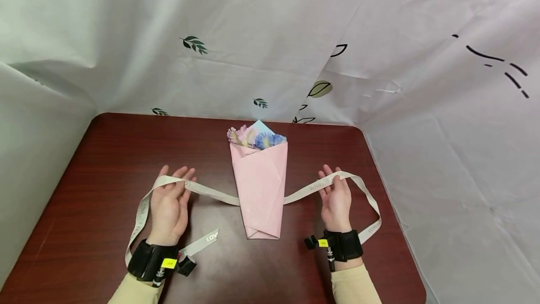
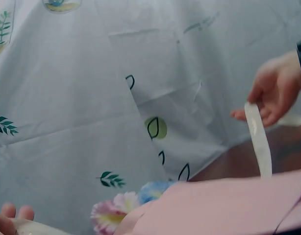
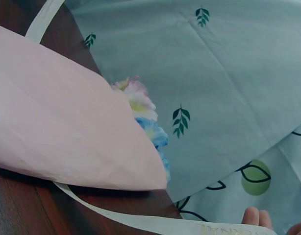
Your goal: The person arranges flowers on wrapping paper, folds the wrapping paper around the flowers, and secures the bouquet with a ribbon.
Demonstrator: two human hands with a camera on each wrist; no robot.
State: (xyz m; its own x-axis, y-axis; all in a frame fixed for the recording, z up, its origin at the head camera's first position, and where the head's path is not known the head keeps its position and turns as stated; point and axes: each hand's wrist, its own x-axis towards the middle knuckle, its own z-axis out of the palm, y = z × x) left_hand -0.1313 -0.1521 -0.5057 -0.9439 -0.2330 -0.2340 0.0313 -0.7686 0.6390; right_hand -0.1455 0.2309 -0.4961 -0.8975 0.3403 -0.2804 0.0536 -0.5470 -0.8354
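Note:
A bouquet of pink and blue flowers [image 1: 265, 140] in pink wrapping paper [image 1: 261, 186] lies on the table, blossoms pointing away from me. A pale printed ribbon [image 1: 217, 194] runs behind the wrapping and comes out on both sides. Left of the bouquet, my left hand [image 1: 168, 205] is palm up and holds the ribbon across its fingers near the thumb. On the other side, my right hand [image 1: 336, 203] pinches its ribbon length between thumb and fingers. Both ribbon tails loop outward and back past the wrists; in the right wrist view only fingertips [image 3: 256, 217] show.
The dark red-brown table [image 1: 202, 140] has rounded far corners. A white patterned cloth [image 1: 236, 74] hangs behind it and along its sides. One ribbon end [image 1: 202, 243] lies beside the left wrist's black strap [image 1: 153, 261]; another strap [image 1: 343, 245] is on the right wrist.

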